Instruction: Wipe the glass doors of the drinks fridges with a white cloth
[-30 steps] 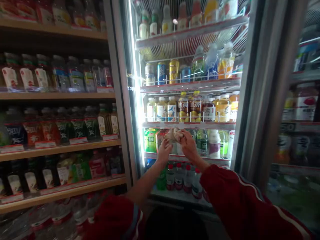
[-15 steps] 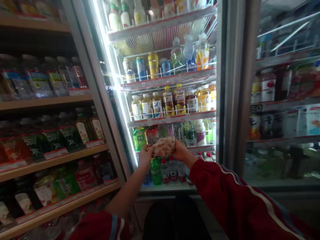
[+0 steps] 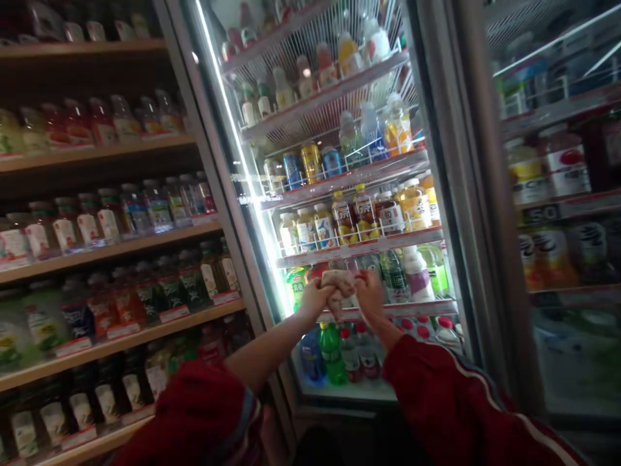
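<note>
Both my hands are raised in front of an open, lit drinks cooler and grip one pale crumpled cloth (image 3: 339,282) between them. My left hand (image 3: 314,300) is closed on its left end, with a bit of the cloth hanging below. My right hand (image 3: 370,290) is a fist on its right end. The hands are close together, level with the cooler's lower shelf rail (image 3: 407,309), in front of green and clear bottles. Red sleeves cover both arms; the left one is pushed up.
The cooler shelves (image 3: 359,176) hold cans and bottles in several rows. Its door frame (image 3: 456,194) stands to the right, with another glass-fronted cooler (image 3: 557,194) beyond. Wooden shelves (image 3: 121,243) of bottled drinks fill the left side.
The hands have drawn closer together, bunching the cloth between them. The view has tilted and shifted, so the cooler now leans to the right.
</note>
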`<state>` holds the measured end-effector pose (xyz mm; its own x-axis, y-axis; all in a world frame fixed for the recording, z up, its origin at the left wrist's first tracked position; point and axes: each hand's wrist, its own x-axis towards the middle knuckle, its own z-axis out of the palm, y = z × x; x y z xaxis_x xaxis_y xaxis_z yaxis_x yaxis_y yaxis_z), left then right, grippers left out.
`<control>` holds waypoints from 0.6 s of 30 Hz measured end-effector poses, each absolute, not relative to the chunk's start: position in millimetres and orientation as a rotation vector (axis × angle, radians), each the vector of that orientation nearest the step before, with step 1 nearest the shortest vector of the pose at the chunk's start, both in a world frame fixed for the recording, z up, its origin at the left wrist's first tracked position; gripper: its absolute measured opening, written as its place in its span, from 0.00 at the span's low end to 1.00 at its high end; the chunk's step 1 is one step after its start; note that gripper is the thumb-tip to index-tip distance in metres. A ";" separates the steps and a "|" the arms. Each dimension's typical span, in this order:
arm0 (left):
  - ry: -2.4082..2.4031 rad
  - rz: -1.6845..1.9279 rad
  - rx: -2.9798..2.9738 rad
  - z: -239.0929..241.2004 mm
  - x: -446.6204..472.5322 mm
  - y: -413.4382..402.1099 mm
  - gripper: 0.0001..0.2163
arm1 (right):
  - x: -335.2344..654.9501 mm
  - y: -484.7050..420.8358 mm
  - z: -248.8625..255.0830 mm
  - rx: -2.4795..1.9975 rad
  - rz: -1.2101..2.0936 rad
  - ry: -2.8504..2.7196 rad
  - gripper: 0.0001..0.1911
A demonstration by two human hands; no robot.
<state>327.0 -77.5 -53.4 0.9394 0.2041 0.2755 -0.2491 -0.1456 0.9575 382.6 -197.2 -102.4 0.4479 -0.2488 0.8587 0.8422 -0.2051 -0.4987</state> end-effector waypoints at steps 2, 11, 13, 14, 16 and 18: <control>-0.028 0.401 1.644 -59.1 341.1 -89.3 0.07 | 380.5 -217.2 -107.4 -1.455 -1.223 -0.498 0.20; -0.133 0.135 1.481 -89.5 354.2 -104.3 0.05 | 377.6 -196.5 -156.5 -2.123 -1.421 -0.583 0.29; -0.144 0.167 1.426 -90.9 355.2 -97.6 0.06 | 373.9 -192.6 -152.2 -2.215 -1.527 -0.684 0.29; -0.148 0.193 1.402 -91.5 355.9 -93.9 0.07 | 372.2 -190.6 -149.9 -2.228 -1.563 -0.753 0.29; -0.151 0.241 1.377 -93.0 356.6 -86.3 0.08 | 370.4 -186.3 -147.9 -2.214 -1.586 -0.861 0.30; -0.157 0.251 1.396 -94.8 355.0 -78.8 0.07 | 372.2 -183.5 -147.7 -2.170 -1.539 -0.923 0.31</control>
